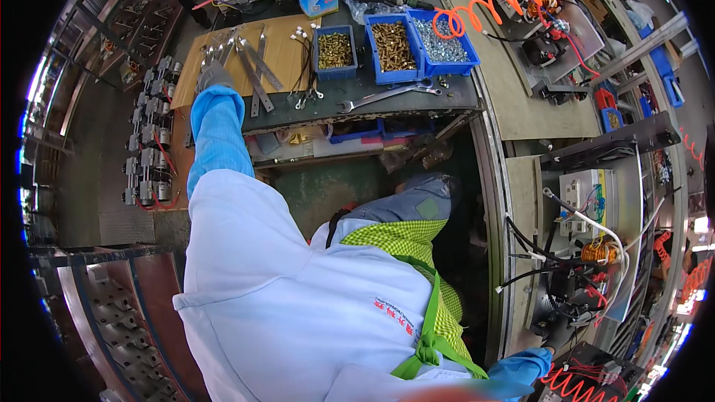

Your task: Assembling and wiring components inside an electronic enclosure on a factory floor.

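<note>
Silver-grey flat metal strips (pixel 257 78) with holes at their ends lay fanned out on a brown cardboard sheet (pixel 287 56), spread over the dark green workbench top (pixel 287 115). The person's left hand (pixel 214 76), in a grey glove below a bright blue sleeve cover (pixel 220 130), was over the left part of that sheet, at the near ends of some shiny metal pieces (pixel 220 46); whether its fingers were clamped on one or merely resting there, I could not tell. Just right of the strips lay thin black cables (pixel 304 67) with metal ring ends. Beyond them stood a small blue plastic bin (pixel 337 74) of brass-coloured parts, then a larger blue plastic bin (pixel 396 77) of brass-coloured fasteners, touching a third blue plastic bin (pixel 456 69) of silver ones. A long silver wrench (pixel 387 95) lay in front of the bins.

The right hand (pixel 560 335), also in grey, was at the lower right, well apart from the left, beside a black-based electrical assembly with a copper-wound ring coil (pixel 599 253) and white cables. Its fingers were too small and dark to tell whether together or apart.
</note>
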The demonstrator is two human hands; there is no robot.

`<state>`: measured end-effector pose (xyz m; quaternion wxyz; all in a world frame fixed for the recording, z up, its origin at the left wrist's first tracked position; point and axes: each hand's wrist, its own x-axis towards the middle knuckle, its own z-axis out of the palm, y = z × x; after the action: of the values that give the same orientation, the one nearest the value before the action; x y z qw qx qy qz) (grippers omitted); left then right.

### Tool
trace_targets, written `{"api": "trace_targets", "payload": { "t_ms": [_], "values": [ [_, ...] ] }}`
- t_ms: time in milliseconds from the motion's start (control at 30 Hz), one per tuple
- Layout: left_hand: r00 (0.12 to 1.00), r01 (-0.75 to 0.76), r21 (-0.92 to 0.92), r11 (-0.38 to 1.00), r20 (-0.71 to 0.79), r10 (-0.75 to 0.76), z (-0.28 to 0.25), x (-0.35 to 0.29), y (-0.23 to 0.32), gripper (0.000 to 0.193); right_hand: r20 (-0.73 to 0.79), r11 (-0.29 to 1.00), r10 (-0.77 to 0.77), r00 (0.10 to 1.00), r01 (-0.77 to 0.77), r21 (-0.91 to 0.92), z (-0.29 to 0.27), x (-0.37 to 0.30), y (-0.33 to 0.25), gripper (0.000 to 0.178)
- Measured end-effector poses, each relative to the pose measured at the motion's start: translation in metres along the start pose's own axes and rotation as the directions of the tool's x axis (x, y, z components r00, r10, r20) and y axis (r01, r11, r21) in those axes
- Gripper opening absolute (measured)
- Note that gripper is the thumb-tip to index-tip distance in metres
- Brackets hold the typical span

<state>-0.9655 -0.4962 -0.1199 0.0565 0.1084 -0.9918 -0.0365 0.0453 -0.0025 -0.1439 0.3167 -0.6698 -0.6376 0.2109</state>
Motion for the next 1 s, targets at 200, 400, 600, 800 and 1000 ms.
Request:
{"api": "trace_targets", "payload": {
  "t_ms": [200, 400, 600, 800, 1000],
  "values": [
    [0.999, 0.028, 0.039, 0.999, 0.033, -0.029, -0.001, 0.006, -0.007, 0.029, -0.042, 0.999, 0.04, 0.998, -0.041, -0.019, 0.003, 0.002, -0.002, 0.064],
    [0.978, -0.071, -0.069, 0.995, -0.203, 0.056, 0.005, -0.008, -0.01, 0.029, 0.039, 0.993, 0.111, 0.993, -0.112, 0.026, -0.004, -0.003, -0.005, 0.061],
    [0.577, -0.748, -0.297, 0.593, -0.733, 0.36, -0.055, -0.065, 0.053, 0.024, -0.067, 0.929, -0.082, 0.994, 0.052, -0.365, -0.032, -0.052, -0.041, 0.053],
    [-0.032, -0.941, -0.291, -0.172, -0.429, 0.903, -0.136, -0.255, 0.134, 0.017, 0.269, 0.899, 0.17, 0.948, -0.038, -0.436, -0.035, -0.187, -0.157, 0.027],
    [-0.729, -0.488, -0.437, -0.756, -0.272, 0.628, -0.12, -0.442, 0.19, 0.019, 0.455, 0.915, -0.349, 0.819, 0.403, -0.022, 0.024, -0.282, -0.283, 0.043]
  ]
}}
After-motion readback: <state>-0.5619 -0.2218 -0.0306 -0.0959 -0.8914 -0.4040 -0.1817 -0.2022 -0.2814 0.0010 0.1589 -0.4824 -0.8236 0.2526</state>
